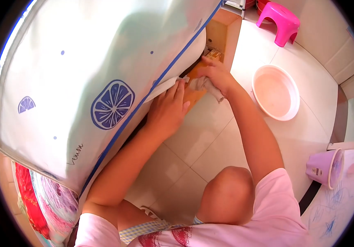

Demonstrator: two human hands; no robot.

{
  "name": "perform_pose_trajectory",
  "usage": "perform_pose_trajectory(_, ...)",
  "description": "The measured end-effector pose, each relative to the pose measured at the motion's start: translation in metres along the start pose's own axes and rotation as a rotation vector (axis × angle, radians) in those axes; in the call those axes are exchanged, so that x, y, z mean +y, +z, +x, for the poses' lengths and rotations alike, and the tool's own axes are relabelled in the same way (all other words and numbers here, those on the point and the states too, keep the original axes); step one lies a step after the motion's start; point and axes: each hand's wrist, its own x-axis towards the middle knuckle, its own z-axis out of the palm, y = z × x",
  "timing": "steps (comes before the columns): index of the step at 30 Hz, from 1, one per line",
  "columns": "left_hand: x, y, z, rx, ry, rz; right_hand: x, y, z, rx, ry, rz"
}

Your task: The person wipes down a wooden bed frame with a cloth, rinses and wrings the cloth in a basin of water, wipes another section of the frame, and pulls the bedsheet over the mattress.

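My left hand (167,108) lies against the side of the bed, its fingers close together on the edge of a white sheet (162,88). Beneath the sheet runs a wooden bed rail (193,95). My right hand (217,76) is at the rail near its corner, with fingers curled round a crumpled pale cloth (208,87) that hangs partly over the rail. The large white cover (78,53) with blue lemon slices and a blue border spreads over the bed beside my left arm.
A white basin (275,92) holding liquid stands on the tiled floor to the right. Behind it is a pink stool (282,20). A purple bin (324,168) lies farther right. Folded red and patterned bedding (31,197) is at lower left. My bent knee is below.
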Motion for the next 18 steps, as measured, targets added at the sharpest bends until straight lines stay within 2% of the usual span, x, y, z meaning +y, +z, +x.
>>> perform_pose_trajectory(1,0.001,0.003,0.001,0.042,0.031,0.117,0.002,-0.002,0.003,0.003,-0.001,0.001)
perform_pose_trajectory(4,0.007,0.012,0.004,0.07,0.055,0.209,0.002,-0.014,0.009,-0.107,0.007,-0.079)
perform_pose_trajectory(7,0.006,0.023,0.004,0.112,0.086,0.221,0.002,-0.029,0.012,-0.27,0.047,0.088)
perform_pose_trajectory(9,0.008,0.027,0.003,0.109,0.074,0.193,0.01,-0.03,0.008,-0.354,0.191,0.41)
perform_pose_trajectory(13,0.009,0.035,0.005,0.112,0.067,0.151,0.011,-0.023,-0.015,-0.345,0.215,0.58)
perform_pose_trajectory(15,0.013,0.035,0.008,0.103,0.055,0.13,0.022,-0.025,-0.009,-0.403,0.199,0.737)
perform_pose_trajectory(18,0.013,0.04,0.012,0.117,0.063,0.146,0.021,-0.034,-0.009,-0.517,0.233,0.789)
